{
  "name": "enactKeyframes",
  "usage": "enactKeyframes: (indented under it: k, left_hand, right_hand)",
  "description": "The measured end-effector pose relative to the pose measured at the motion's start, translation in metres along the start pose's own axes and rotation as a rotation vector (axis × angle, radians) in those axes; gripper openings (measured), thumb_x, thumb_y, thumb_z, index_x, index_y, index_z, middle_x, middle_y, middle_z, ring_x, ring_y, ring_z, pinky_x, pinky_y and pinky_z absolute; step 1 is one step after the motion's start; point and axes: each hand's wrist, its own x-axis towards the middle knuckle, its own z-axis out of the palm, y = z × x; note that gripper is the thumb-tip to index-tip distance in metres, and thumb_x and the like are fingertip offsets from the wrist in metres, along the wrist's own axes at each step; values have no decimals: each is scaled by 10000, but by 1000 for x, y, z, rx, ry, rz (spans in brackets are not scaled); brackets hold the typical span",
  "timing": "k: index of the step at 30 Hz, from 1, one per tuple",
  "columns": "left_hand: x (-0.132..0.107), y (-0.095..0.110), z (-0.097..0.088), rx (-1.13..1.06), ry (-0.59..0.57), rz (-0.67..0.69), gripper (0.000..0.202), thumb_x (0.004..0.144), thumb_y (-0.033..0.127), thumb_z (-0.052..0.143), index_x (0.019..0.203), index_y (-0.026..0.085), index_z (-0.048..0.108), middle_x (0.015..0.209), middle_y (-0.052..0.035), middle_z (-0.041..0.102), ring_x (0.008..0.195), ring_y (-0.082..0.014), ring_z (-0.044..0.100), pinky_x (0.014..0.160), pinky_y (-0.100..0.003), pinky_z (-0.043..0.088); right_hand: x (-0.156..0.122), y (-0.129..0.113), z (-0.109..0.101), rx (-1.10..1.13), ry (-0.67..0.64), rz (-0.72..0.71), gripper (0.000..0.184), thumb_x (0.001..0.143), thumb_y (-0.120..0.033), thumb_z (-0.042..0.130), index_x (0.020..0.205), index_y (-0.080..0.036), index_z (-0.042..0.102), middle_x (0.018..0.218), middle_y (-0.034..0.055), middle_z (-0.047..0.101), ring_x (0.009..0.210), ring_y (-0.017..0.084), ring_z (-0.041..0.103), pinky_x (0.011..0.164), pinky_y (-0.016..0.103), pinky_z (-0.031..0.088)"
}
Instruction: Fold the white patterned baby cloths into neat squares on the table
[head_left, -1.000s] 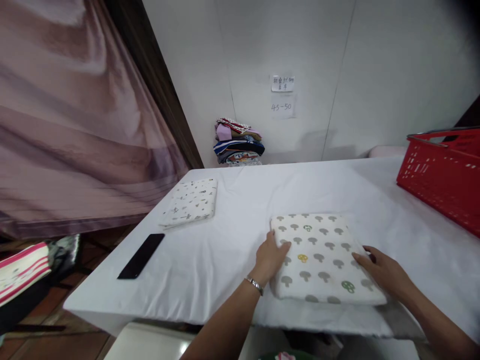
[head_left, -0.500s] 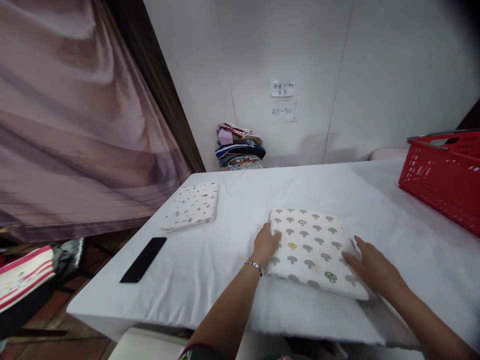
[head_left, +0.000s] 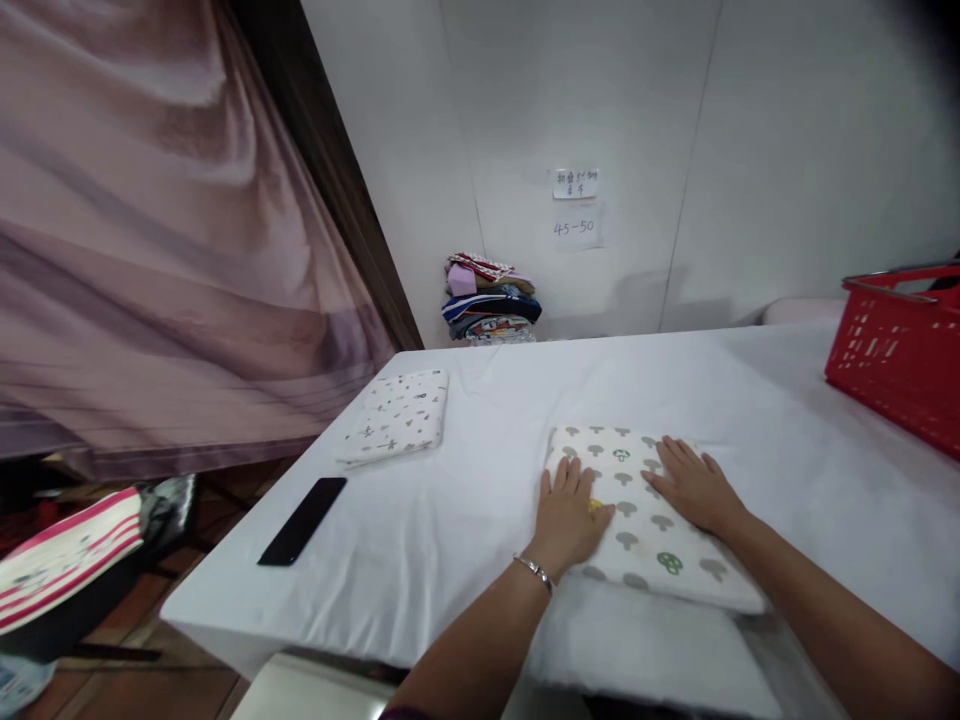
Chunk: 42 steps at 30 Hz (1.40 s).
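A folded white cloth point(head_left: 628, 520) printed with grey mushrooms, plus a green and a yellow one, lies near the front edge of the table. My left hand point(head_left: 568, 510) rests flat on its left side, fingers spread, a bracelet on the wrist. On its upper right part lies my right hand point(head_left: 694, 487), also flat with fingers stretched out. Parts of the print are hidden under both hands. Farther left is a second folded white cloth point(head_left: 401, 415) with a small dark print, apart from my hands.
A black phone-like slab point(head_left: 304, 520) lies at the left on the white-covered table point(head_left: 480, 450). A red basket point(head_left: 892, 350) stands at the right. Several folded textiles point(head_left: 491, 305) are stacked behind the far edge, below paper signs point(head_left: 576, 210). A pink curtain point(head_left: 150, 250) hangs at left.
Both hands have moved from the sides of the mushroom cloth onto its top and now lie flat. The view has shifted slightly left.
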Motion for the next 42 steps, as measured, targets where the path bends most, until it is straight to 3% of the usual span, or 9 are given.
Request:
enactKeyframes:
  k: [7,13,17,21,25,30,34,39,42]
  left_hand:
    - [1,1,-2,35,-8,-10,645,871,592,237,1389,215,307,1499,-52,205,1388,-235,96,1113,-510,129]
    - [3,2,-1,10,-9,-28,617,866,572,286,1380,232,312,1499,-54,204,1383,-256,109,1089,-545,151]
    - [4,4,-2,-50,0,-34,582,859,524,366,1360,227,348,1486,-71,238,1377,-264,132,1083,-552,143]
    - [3,3,-9,-133,56,-57,464,861,462,419,1264,236,459,1460,-66,302,1359,-247,199,1084,-477,200]
    - [0,-11,-20,-253,150,-262,460,872,435,403,1220,145,480,1312,-131,484,1230,-233,417,1021,-356,329]
    - [4,-25,-29,-396,-85,-518,566,791,525,496,1210,145,470,1157,-145,600,1027,-274,578,851,-367,446]
    - [18,-19,-44,-407,-45,-444,548,756,416,575,1231,167,463,1174,-116,601,1027,-258,579,840,-331,449]
    - [66,-27,-85,-270,86,-99,473,776,365,586,1229,271,492,1197,-25,596,1055,-220,561,898,-301,416]
    - [100,-44,-94,-186,94,-155,476,807,330,568,1262,225,475,1239,-58,568,1116,-227,524,935,-310,393]
  right_hand:
    - [-3,1,-8,42,-19,-18,658,867,-559,225,1370,-161,376,1469,78,269,1357,255,195,1074,487,218]
    - [-38,-3,-12,88,69,-92,633,876,-554,265,1376,-180,364,1462,82,286,1362,250,177,1090,499,174]
    - [-51,0,-9,287,37,-109,602,865,-559,321,1333,-196,429,1448,81,312,1353,252,207,1088,522,164]
    - [-55,15,-10,651,146,106,575,852,-545,381,1305,-202,468,1452,71,308,1333,247,264,1068,441,287]
    - [-69,29,-11,865,165,372,625,800,-501,491,1321,-158,452,1296,125,513,1122,274,535,961,420,429]
    - [-80,31,-6,929,126,395,659,746,-454,568,1331,-178,441,1171,105,607,1028,276,589,890,432,475]
    - [-83,24,0,855,169,412,645,739,-414,557,1325,-165,449,1233,113,563,1065,281,563,931,433,443]
    - [-102,-9,3,954,126,368,781,739,-465,574,1404,-154,310,1232,132,555,1060,257,569,907,389,464]
    - [-110,-23,-1,977,92,277,830,748,-493,568,1436,-185,221,1185,122,582,1010,247,592,829,381,500]
